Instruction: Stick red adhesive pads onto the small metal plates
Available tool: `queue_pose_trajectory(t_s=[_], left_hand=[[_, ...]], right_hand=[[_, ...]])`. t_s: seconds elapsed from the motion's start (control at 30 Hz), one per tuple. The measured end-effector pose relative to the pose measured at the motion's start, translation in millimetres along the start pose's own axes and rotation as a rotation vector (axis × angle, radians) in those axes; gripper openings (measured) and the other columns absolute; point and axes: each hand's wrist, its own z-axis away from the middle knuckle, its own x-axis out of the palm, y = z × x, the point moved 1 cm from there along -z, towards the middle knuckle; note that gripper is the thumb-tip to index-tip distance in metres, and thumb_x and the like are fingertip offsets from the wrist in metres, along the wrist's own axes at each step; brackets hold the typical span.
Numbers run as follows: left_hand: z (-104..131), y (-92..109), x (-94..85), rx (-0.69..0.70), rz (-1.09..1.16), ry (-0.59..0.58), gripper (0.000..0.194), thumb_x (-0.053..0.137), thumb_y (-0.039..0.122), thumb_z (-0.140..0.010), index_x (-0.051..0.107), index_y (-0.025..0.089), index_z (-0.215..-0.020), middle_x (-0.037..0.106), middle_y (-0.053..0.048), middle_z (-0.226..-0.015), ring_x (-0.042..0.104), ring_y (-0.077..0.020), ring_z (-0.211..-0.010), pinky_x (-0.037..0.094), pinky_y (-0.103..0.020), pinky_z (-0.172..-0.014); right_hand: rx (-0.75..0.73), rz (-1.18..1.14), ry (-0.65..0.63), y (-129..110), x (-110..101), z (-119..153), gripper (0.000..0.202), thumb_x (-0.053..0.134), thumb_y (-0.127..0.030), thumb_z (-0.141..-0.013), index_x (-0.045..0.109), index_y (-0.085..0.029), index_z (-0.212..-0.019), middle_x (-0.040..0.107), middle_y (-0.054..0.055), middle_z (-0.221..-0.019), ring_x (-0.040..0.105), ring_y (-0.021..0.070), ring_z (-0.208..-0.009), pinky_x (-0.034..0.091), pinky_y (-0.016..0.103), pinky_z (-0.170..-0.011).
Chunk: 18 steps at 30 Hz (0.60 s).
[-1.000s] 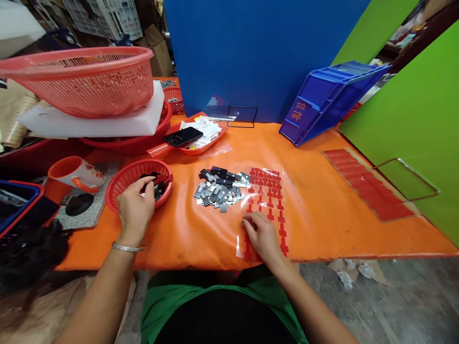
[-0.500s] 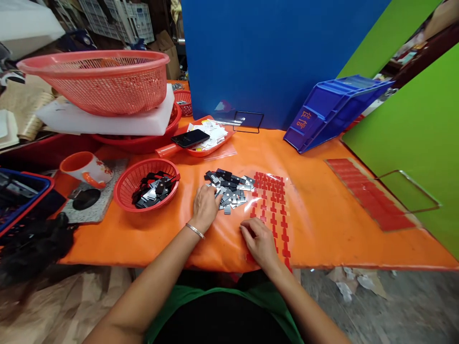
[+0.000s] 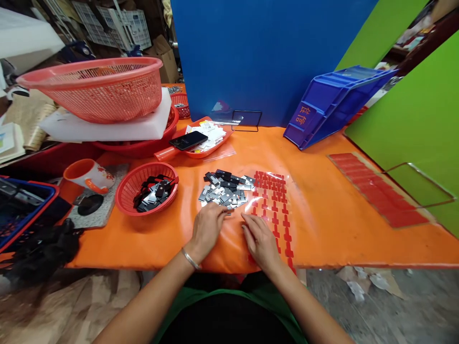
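Metal pieces (image 3: 221, 187), one pinched in the left hand (image 3: 207, 227), right hand (image 3: 261, 240) palm-down, loosely curled, contents unclear

"What's beyond the left hand (image 3: 207, 228)?"

"Plates (image 3: 225, 192), metal by their look: some silvery and shiny, others dark."

"And under the right hand (image 3: 261, 241)?"

"A sheet (image 3: 269, 209), clear glossy plastic."

"The cover (image 3: 315, 205) beneath both hands?"

"Smooth, plastic-looking, with a sheen."

"Left of them?"

"A basket (image 3: 125, 190) of meshed plastic; farther left a mug (image 3: 86, 175), smooth and ceramic-looking."

"The bracelet (image 3: 190, 259) behind the left hand?"

"Shiny metal."
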Motion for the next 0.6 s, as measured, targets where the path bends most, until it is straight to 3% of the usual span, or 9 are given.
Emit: queue_pose_trajectory(t_s=[0.17,0.4,0.6], left_hand=[[34.3,-1.7,11.9,-0.002,0.022,-0.031,0.02,0.049,0.023,-0.09,0.068,0.02,-0.094,0.063,-0.006,-0.086,0.059,-0.0187,-0.084,0.047,-0.031,-0.076],[36.4,-8.0,16.3,-0.004,-0.007,-0.025,0.022,0.047,0.025,-0.091,0.068,0.019,-0.093,0.062,-0.006,-0.082,0.057,-0.0189,-0.082,0.047,-0.032,-0.075],[39.5,-9.0,19.7,0.005,0.001,-0.017,0.022,0.046,0.023,-0.091,0.068,0.019,-0.095,0.062,-0.007,-0.083,0.057,-0.0197,-0.083,0.047,-0.034,-0.077]], right_hand=[[-0.135,0.051,-0.117,-0.7,6.0,-1.2,0.037,0.041,-0.016,-0.092,0.056,-0.022,-0.125,0.062,0.012,-0.105,0.055,0.025,-0.096,0.052,0.043,-0.081],[-0.212,0.184,-0.212,2.2,9.8,0.0,0.036,0.04,-0.014,-0.092,0.056,-0.018,-0.124,0.062,0.012,-0.107,0.051,0.027,-0.096,0.05,0.046,-0.083],[-0.22,0.184,-0.216,3.0,12.0,2.7,0.038,0.039,-0.014,-0.092,0.055,-0.017,-0.126,0.062,0.013,-0.108,0.052,0.0269,-0.096,0.051,0.046,-0.082]])
